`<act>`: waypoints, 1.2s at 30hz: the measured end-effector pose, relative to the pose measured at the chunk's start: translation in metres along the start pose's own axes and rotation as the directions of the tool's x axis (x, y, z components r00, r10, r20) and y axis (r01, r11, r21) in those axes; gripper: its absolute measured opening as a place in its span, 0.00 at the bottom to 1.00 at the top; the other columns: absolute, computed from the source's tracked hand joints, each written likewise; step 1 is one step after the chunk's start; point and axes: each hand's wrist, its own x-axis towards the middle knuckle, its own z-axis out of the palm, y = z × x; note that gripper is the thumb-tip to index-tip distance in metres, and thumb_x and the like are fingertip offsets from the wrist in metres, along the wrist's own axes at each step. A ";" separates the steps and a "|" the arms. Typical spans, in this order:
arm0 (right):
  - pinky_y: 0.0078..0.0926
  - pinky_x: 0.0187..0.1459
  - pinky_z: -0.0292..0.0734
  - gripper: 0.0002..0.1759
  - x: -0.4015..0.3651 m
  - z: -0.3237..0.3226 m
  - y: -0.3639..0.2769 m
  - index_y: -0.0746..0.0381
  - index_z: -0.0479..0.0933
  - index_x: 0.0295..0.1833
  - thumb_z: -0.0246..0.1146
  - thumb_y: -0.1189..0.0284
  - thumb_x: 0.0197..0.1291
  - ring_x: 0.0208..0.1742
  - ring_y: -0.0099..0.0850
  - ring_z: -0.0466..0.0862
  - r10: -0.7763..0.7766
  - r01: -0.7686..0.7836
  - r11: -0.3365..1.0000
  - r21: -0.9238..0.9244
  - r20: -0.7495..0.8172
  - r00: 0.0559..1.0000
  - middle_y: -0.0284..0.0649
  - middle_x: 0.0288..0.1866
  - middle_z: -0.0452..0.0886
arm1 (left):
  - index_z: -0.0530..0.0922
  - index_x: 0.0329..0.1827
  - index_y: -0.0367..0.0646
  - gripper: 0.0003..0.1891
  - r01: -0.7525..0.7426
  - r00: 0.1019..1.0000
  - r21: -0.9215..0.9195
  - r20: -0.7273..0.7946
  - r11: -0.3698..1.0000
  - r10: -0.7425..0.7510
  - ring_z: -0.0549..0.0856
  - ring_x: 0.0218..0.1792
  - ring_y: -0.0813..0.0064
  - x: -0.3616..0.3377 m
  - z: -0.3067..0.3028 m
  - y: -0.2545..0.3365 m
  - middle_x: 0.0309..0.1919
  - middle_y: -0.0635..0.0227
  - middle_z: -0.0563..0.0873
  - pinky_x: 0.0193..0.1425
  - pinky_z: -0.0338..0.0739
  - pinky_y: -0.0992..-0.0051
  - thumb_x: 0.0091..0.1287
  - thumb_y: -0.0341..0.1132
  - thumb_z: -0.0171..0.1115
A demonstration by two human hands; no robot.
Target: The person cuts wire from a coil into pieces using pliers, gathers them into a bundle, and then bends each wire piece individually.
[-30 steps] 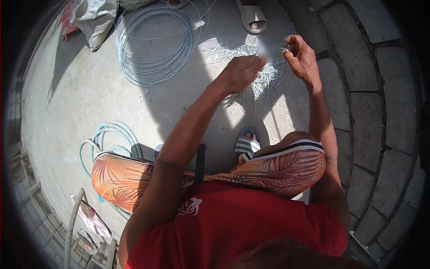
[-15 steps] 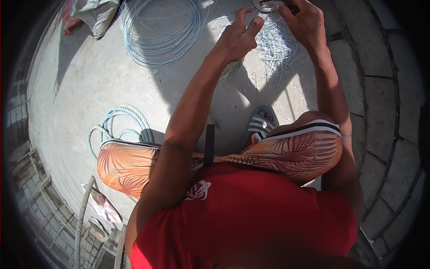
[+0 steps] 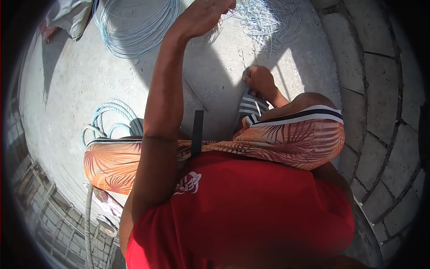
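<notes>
My left hand (image 3: 204,18) is at the top edge of the view, partly cut off, with its fingers bent inward. Whatever they hold is hidden. Beneath its fingertips hang thin strands (image 3: 215,32). To its right lies a tangled heap of pale blue-white strands (image 3: 262,22). Low in front of me, my right hand (image 3: 262,82) is closed at the toe of my striped sandal (image 3: 253,105). A thin strand on the floor runs down to its fingers, but I cannot make out what is in them.
A large coil of pale strand (image 3: 134,31) lies at the upper left, near a whitish sack (image 3: 69,15). A blue rope coil (image 3: 114,114) rests by my left knee. Paving blocks (image 3: 380,85) border the concrete floor (image 3: 67,98) on the right.
My right hand has come down from beside the left hand to my sandal. My left hand has moved up and left in view. The whole scene has shifted slightly up and left.
</notes>
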 end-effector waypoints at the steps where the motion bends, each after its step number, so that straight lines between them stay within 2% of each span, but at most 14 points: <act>1: 0.48 0.49 0.82 0.15 0.000 0.009 0.004 0.63 0.84 0.37 0.70 0.61 0.61 0.44 0.53 0.88 0.003 -0.001 0.999 0.045 -0.031 1.000 0.53 0.37 0.87 | 0.77 0.46 0.39 0.21 -0.036 0.999 0.093 -0.026 0.995 0.039 0.79 0.48 0.61 -0.002 -0.006 0.007 0.41 0.57 0.81 0.60 0.71 0.64 0.82 0.49 0.43; 6: 0.49 0.48 0.83 0.12 0.002 0.025 0.014 0.64 0.83 0.37 0.66 0.66 0.61 0.43 0.52 0.87 0.005 0.000 0.999 0.042 -0.140 0.990 0.52 0.39 0.88 | 0.78 0.46 0.43 0.22 -0.218 0.936 0.436 -0.159 0.873 0.313 0.77 0.60 0.57 -0.001 -0.037 0.011 0.51 0.57 0.83 0.74 0.63 0.59 0.85 0.49 0.41; 8: 0.48 0.47 0.83 0.11 -0.005 0.012 0.004 0.65 0.83 0.38 0.66 0.67 0.61 0.43 0.51 0.88 0.004 0.018 0.993 0.114 -0.191 0.982 0.52 0.40 0.87 | 0.79 0.46 0.43 0.22 -0.369 0.910 -0.171 -0.266 0.913 0.318 0.78 0.62 0.55 0.002 -0.038 0.010 0.52 0.56 0.84 0.76 0.63 0.56 0.85 0.50 0.42; 10: 0.48 0.47 0.83 0.10 -0.004 0.009 0.004 0.66 0.82 0.37 0.66 0.69 0.60 0.43 0.52 0.87 -0.001 0.020 0.994 0.107 -0.175 0.985 0.52 0.40 0.87 | 0.80 0.49 0.43 0.27 -0.412 0.910 -0.679 -0.275 0.607 0.311 0.80 0.64 0.52 0.001 -0.045 0.006 0.48 0.54 0.87 0.74 0.65 0.54 0.84 0.57 0.41; 13: 0.48 0.46 0.82 0.08 0.004 0.024 0.012 0.66 0.81 0.35 0.65 0.71 0.58 0.41 0.53 0.86 -0.038 0.054 0.997 0.063 -0.228 0.973 0.53 0.38 0.86 | 0.79 0.50 0.42 0.31 -0.353 0.935 -0.890 -0.327 0.289 0.135 0.82 0.58 0.53 -0.012 -0.062 -0.001 0.43 0.56 0.87 0.69 0.70 0.52 0.83 0.62 0.37; 14: 0.48 0.45 0.82 0.07 0.003 0.022 0.013 0.66 0.80 0.34 0.64 0.72 0.57 0.41 0.53 0.86 -0.071 0.096 0.992 0.087 -0.263 0.962 0.53 0.37 0.86 | 0.78 0.48 0.41 0.36 -0.401 0.910 -0.883 -0.414 0.245 0.000 0.86 0.45 0.60 -0.011 -0.061 0.003 0.35 0.59 0.86 0.55 0.79 0.58 0.82 0.67 0.33; 17: 0.49 0.44 0.79 0.09 0.005 -0.002 0.011 0.66 0.75 0.39 0.63 0.73 0.56 0.40 0.54 0.83 -0.218 0.268 0.959 0.093 -0.365 0.905 0.53 0.34 0.81 | 0.80 0.53 0.41 0.49 -0.385 0.921 -0.922 -0.387 0.050 -0.042 0.86 0.34 0.55 -0.014 -0.081 -0.024 0.28 0.60 0.85 0.58 0.79 0.48 0.70 0.81 0.31; 18: 0.49 0.46 0.80 0.09 0.007 -0.006 0.015 0.65 0.75 0.42 0.64 0.73 0.58 0.43 0.54 0.84 -0.215 0.269 0.956 0.121 -0.338 0.916 0.53 0.37 0.82 | 0.80 0.44 0.40 0.46 -0.392 0.919 -0.917 -0.394 0.075 -0.013 0.82 0.36 0.53 -0.018 -0.086 -0.032 0.30 0.61 0.81 0.63 0.72 0.36 0.76 0.75 0.23; 21: 0.49 0.48 0.79 0.06 -0.007 -0.066 0.004 0.63 0.75 0.45 0.63 0.75 0.64 0.47 0.54 0.84 -0.122 0.192 0.949 0.252 -0.270 0.955 0.53 0.41 0.83 | 0.80 0.45 0.39 0.46 -0.283 0.936 -0.850 -0.347 0.445 -0.067 0.82 0.35 0.54 -0.023 -0.087 -0.038 0.30 0.62 0.81 0.59 0.75 0.43 0.76 0.75 0.25; 22: 0.48 0.48 0.79 0.05 -0.015 -0.082 -0.001 0.62 0.75 0.45 0.62 0.76 0.66 0.47 0.54 0.84 -0.066 0.140 0.946 0.294 -0.248 0.967 0.53 0.42 0.83 | 0.81 0.45 0.38 0.46 -0.165 0.924 -0.748 -0.345 0.643 -0.163 0.82 0.34 0.61 -0.020 -0.077 -0.026 0.28 0.63 0.81 0.54 0.77 0.57 0.77 0.74 0.26; 25: 0.41 0.44 0.82 0.07 -0.013 -0.118 0.006 0.64 0.79 0.49 0.65 0.73 0.69 0.41 0.49 0.87 -0.259 0.397 0.900 0.180 -0.512 0.819 0.50 0.40 0.84 | 0.83 0.44 0.37 0.46 0.217 0.947 -0.329 -0.156 0.919 -0.279 0.82 0.31 0.68 -0.007 -0.026 0.001 0.26 0.64 0.82 0.46 0.76 0.68 0.78 0.73 0.29; 28: 0.35 0.44 0.83 0.12 -0.007 -0.147 0.007 0.66 0.82 0.54 0.68 0.72 0.68 0.40 0.40 0.88 -0.136 0.365 0.875 0.320 -0.560 0.817 0.46 0.42 0.87 | 0.84 0.40 0.34 0.45 0.373 0.927 -0.118 0.086 0.920 -0.365 0.82 0.26 0.73 0.001 0.027 -0.001 0.25 0.63 0.84 0.38 0.77 0.70 0.76 0.74 0.37; 31: 0.30 0.51 0.82 0.17 0.003 -0.161 0.003 0.68 0.81 0.61 0.68 0.71 0.71 0.44 0.29 0.84 0.053 0.241 0.660 0.712 -0.364 0.930 0.38 0.45 0.85 | 0.85 0.44 0.32 0.49 0.416 0.900 -0.137 0.206 0.899 -0.385 0.83 0.26 0.73 -0.001 0.064 -0.007 0.28 0.62 0.86 0.39 0.79 0.70 0.74 0.77 0.37; 36: 0.28 0.51 0.83 0.20 0.013 -0.179 -0.016 0.63 0.81 0.64 0.70 0.68 0.70 0.48 0.30 0.88 -0.146 0.376 0.840 0.392 -0.504 0.851 0.41 0.47 0.87 | 0.86 0.51 0.32 0.53 0.420 0.897 -0.125 0.210 0.899 -0.389 0.84 0.31 0.73 -0.002 0.091 -0.007 0.35 0.63 0.85 0.47 0.77 0.66 0.73 0.79 0.31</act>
